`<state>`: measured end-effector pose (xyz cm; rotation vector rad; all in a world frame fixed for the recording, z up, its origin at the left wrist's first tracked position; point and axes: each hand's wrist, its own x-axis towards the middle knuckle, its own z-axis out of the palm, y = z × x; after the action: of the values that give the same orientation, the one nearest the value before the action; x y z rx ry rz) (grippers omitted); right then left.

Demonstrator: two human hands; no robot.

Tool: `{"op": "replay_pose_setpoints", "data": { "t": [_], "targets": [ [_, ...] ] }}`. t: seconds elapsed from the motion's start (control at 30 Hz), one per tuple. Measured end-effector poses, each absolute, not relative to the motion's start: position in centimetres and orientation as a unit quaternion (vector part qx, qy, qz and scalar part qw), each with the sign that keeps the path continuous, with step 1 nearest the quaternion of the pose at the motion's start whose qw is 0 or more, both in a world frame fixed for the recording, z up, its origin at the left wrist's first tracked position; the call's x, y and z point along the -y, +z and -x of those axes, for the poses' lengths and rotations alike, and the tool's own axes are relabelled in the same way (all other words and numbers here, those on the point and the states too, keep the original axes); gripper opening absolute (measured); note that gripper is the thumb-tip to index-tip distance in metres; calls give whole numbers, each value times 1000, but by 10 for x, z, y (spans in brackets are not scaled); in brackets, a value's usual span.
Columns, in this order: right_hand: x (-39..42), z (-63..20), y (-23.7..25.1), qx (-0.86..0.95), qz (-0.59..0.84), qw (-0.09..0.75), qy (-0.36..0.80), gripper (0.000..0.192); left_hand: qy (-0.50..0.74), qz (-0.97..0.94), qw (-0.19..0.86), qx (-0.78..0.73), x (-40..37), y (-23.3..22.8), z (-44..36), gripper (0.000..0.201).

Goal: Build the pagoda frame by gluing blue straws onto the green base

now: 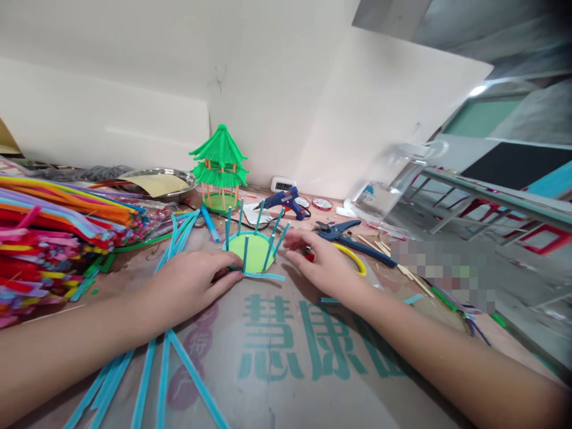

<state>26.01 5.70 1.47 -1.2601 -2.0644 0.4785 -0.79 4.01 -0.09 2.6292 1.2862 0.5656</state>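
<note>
Loose blue pipe cleaners (147, 381) in foreground; behind, left hand (187, 283) flat-fingered steadying green disc (254, 253) w/ upright blue posts (245, 255), right hand (324, 265) spread open beside, gripping nothing—roof absent vs finished pavilion model (220, 170).

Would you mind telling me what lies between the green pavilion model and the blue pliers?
In the head view, a blue glue gun lies between the green pavilion model and the blue pliers.

— Where is there room around the fingers?
— Nearer than both hands, the printed cardboard sheet (313, 381) lies bare.
— And beyond the fingertips?
— Upright blue pipe-cleaner posts (245, 253), then a blue glue gun (286, 201); blue-handled pliers (344, 235) lie just right of the right fingers.
</note>
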Motion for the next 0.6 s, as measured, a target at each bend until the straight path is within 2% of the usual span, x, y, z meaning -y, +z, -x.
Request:
{"op": "replay_pose_setpoints", "data": {
  "t": [0.1, 0.47, 0.53, 0.6],
  "targets": [
    [-57, -256, 16, 814, 465, 294, 186, 12, 195, -881, 75, -425, -41, -3, 8, 30],
    [-41, -255, 16, 812, 464, 297, 194, 8, 209, -849, 56, -482, -38, -1, 8, 30],
    [-39, -256, 15, 796, 474, 322, 195, 4, 204, -849, 45, -485, -36, 1, 8, 28],
    [-34, -258, 16, 786, 465, 372, 167, 9, 200, -855, 35, -477, -36, 2, 8, 29]
  ]
}}
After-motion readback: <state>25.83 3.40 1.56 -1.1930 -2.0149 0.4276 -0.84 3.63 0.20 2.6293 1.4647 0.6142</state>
